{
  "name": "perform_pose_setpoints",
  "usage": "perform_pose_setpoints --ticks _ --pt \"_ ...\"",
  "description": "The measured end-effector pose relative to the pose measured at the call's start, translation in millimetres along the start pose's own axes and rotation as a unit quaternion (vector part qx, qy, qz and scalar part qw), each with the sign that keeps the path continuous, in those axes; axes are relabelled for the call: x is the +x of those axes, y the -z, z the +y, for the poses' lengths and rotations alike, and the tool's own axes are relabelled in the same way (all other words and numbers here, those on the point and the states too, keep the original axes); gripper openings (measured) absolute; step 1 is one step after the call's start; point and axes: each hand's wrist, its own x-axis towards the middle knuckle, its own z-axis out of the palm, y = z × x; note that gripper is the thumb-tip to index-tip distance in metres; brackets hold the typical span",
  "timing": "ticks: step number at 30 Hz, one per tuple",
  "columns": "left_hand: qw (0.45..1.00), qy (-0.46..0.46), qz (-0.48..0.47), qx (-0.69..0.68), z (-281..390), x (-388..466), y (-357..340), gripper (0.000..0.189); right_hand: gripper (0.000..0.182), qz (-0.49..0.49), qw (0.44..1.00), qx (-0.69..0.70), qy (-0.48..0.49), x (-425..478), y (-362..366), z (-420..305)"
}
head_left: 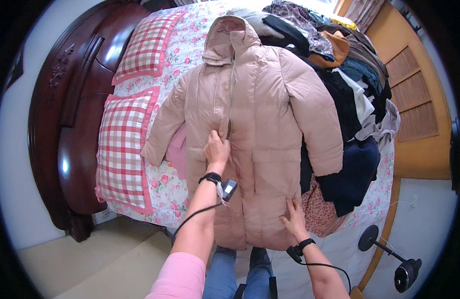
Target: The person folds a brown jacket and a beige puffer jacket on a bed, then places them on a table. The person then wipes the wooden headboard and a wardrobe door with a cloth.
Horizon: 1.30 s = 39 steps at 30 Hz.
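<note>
A long beige-pink hooded puffer coat lies front up across the bed, its hood away from me and its hem hanging towards my legs. My left hand grips the edge of the coat's front placket near a snap button, about halfway down. My right hand rests on the lower right part of the coat with its fingers spread. Both coat sleeves lie out to the sides. Both wrists wear black straps with small cabled devices. Under the left sleeve, part of a pink cloth shows.
Two checked pillows lie by the dark wooden headboard on the left. A large pile of clothes covers the bed's right side, on a floral sheet. A black stand-like object is at the lower right.
</note>
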Motion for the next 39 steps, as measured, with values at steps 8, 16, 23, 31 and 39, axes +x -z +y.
perform_pose_setpoints --ticks 8,16,23,31,39 --pt "0.841 0.151 -0.148 -0.498 -57.9 17.0 22.8 0.019 0.083 -0.029 0.999 0.008 -0.027 -2.4 -5.9 36.5" --pt "0.875 0.111 -0.140 -0.450 -68.6 8.8 30.5 0.022 0.085 -0.053 0.998 0.005 -0.042 -3.2 -10.2 27.5" --pt "0.951 0.041 -0.185 -0.243 -62.2 -73.3 14.0 0.029 0.086 -0.062 0.996 -0.017 -0.060 -21.4 -40.6 40.2" --pt "0.968 0.000 0.045 -0.245 -16.7 -22.7 25.5 0.033 0.086 -0.100 0.991 -0.066 -0.063 -18.5 -55.8 38.8" --pt "0.983 -0.044 -0.057 -0.170 -11.3 86.0 29.8 0.017 0.066 -0.075 0.989 -0.054 -0.111 -14.3 -55.7 8.2"
